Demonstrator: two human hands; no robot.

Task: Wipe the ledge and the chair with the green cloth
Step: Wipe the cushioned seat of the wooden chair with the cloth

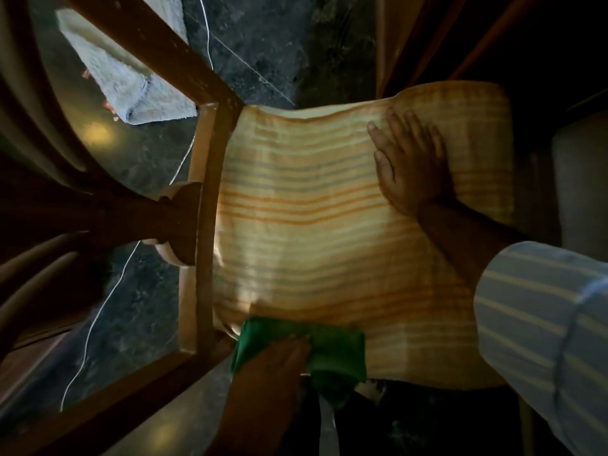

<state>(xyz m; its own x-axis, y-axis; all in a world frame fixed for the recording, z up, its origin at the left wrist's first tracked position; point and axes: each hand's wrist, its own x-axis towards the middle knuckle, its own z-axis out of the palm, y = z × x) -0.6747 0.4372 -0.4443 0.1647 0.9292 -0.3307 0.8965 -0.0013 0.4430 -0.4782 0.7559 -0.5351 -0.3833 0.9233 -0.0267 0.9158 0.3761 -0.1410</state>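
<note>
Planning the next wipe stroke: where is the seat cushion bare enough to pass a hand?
Free: the striped cushion middle, between the right hand flat at its far side and the left hand pressing the green cloth at the near edge. Crowded: both those edges.

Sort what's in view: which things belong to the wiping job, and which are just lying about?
In the job:
- green cloth, under the left hand
- chair with its striped seat
- right hand, flat on the seat

Lying about:
- grey towel on the floor
- white cord
</note>
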